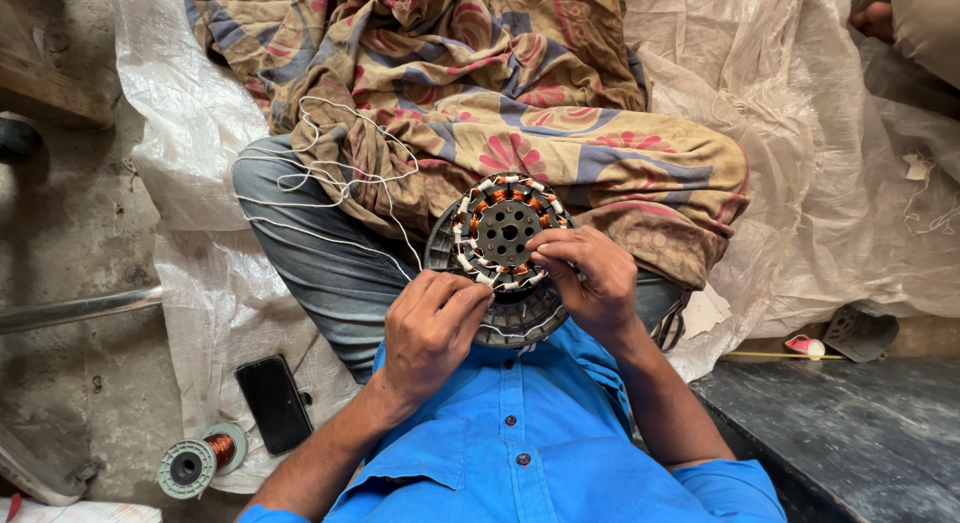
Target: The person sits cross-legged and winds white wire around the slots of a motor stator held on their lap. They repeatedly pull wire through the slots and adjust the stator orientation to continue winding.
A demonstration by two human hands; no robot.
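1. Right hand (590, 278) pinching motor winding (505, 233) rim, steadying it on lap.
2. Left hand (430, 328) closing fingers on white string (330, 173), lacing coils.
3. String trailing up-left over patterned cloth (560, 93).
4. Copper wire spool (200, 461), phone (275, 403) lying lower-left.

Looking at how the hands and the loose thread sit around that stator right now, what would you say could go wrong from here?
1. The loose white thread lies in loops over the knee, so it could knot or snag when pulled.
2. The stator only rests on the lap, steadied by the left hand and right hand; it might tip or slide.
3. Fingertips work close against the copper windings, so hard tugging might shift their white insulation.
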